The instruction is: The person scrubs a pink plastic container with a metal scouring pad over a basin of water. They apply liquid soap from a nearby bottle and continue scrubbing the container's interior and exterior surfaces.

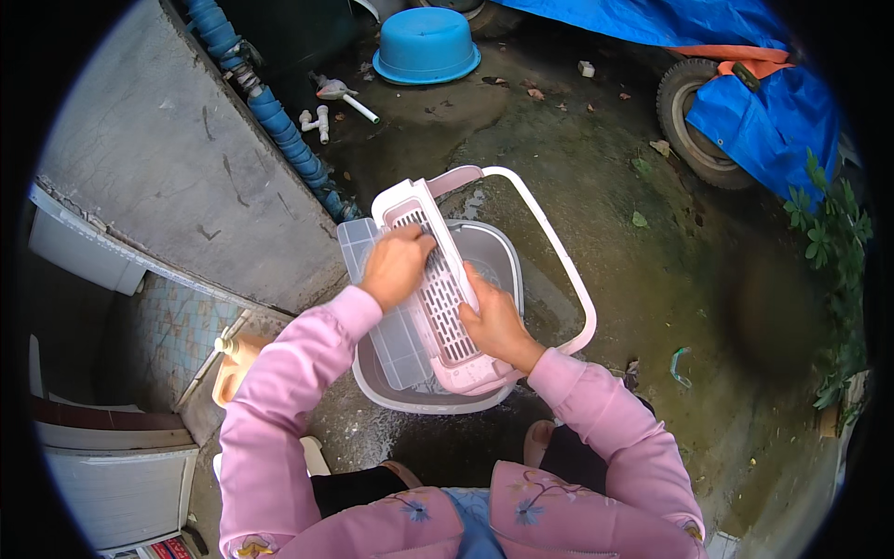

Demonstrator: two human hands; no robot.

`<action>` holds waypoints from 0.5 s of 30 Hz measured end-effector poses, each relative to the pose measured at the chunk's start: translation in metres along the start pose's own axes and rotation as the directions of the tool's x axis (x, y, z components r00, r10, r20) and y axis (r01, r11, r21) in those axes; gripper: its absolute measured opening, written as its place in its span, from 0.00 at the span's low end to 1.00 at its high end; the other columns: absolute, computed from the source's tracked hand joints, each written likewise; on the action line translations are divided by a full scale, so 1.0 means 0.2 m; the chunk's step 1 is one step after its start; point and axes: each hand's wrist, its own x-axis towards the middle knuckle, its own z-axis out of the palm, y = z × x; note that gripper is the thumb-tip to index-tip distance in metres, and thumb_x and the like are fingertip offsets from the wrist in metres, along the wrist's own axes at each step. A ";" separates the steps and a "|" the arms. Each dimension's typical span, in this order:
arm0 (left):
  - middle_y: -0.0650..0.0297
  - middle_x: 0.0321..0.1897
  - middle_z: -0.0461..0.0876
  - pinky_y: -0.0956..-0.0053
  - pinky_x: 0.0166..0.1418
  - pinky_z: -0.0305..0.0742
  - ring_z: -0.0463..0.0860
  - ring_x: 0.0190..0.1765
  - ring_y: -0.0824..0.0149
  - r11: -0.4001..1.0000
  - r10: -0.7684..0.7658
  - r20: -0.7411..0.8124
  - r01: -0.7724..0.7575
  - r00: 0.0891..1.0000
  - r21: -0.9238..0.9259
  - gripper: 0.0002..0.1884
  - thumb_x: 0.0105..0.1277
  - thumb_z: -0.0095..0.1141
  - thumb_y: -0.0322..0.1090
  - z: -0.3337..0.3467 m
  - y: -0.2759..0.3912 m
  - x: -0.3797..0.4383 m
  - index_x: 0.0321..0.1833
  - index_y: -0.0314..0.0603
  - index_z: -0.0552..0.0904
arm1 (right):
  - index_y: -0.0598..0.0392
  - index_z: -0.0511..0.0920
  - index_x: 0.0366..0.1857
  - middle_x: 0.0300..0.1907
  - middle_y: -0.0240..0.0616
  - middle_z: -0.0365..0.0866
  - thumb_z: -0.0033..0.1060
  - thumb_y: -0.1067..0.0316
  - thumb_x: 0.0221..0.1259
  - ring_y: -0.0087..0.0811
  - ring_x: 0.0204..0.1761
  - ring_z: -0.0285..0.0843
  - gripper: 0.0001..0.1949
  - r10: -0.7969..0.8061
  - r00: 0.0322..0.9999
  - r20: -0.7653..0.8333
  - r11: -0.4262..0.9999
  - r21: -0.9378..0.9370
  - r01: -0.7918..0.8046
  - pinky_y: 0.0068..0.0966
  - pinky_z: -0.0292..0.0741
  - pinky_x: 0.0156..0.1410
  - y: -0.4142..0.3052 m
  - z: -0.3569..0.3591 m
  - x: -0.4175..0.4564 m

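Note:
A pink and white plastic basket point(447, 307) with a slotted panel and a long looped carrying handle point(559, 244) is held tilted over a grey plastic tub point(513, 269). Some water shows in the tub. My right hand point(497, 318) grips the basket's right side wall, thumb over the rim. Inside, the bunched fingers of my left hand point(398, 265) press on the slots; something dark grey shows by the fingertips, too hidden to name. A clear plastic lid or panel point(398, 349) lies along the basket's left side, partly over the tub.
Wet concrete surrounds the tub. A concrete slab point(174, 133) and wrapped pipe point(286, 126) stand at left, near a yellowish plastic jug point(241, 363). Farther off are an upturned blue basin point(426, 45), white pipe fittings point(318, 124) and a wheel point(698, 126) under blue tarpaulin point(768, 119).

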 end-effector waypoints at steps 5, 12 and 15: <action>0.52 0.41 0.87 0.58 0.54 0.84 0.86 0.49 0.51 0.923 0.009 0.024 -0.018 1.000 0.385 0.07 0.59 0.65 0.28 -0.14 -0.13 0.09 0.38 0.36 0.90 | 0.74 0.65 0.76 0.58 0.72 0.81 0.57 0.74 0.64 0.64 0.59 0.84 0.33 -0.003 0.999 0.047 0.999 -0.039 0.005 0.44 0.80 0.65 -0.06 0.02 -0.01; 0.51 0.39 0.86 0.58 0.56 0.84 0.85 0.47 0.49 0.991 0.124 0.265 -0.109 0.956 -0.072 0.07 0.54 0.65 0.23 -0.16 0.25 -0.16 0.37 0.36 0.87 | 0.72 0.64 0.77 0.53 0.69 0.82 0.57 0.77 0.63 0.66 0.53 0.84 0.35 0.016 0.999 0.045 0.992 -0.124 -0.011 0.48 0.80 0.61 -0.07 0.02 0.01; 0.55 0.41 0.86 0.62 0.56 0.85 0.84 0.52 0.52 0.977 -0.210 0.026 0.208 0.977 0.054 0.09 0.57 0.63 0.21 -0.27 -0.11 -0.09 0.41 0.34 0.87 | 0.71 0.63 0.78 0.49 0.68 0.81 0.57 0.77 0.63 0.66 0.49 0.84 0.35 -0.039 0.997 0.070 0.997 -0.061 0.043 0.50 0.80 0.57 -0.10 0.07 -0.03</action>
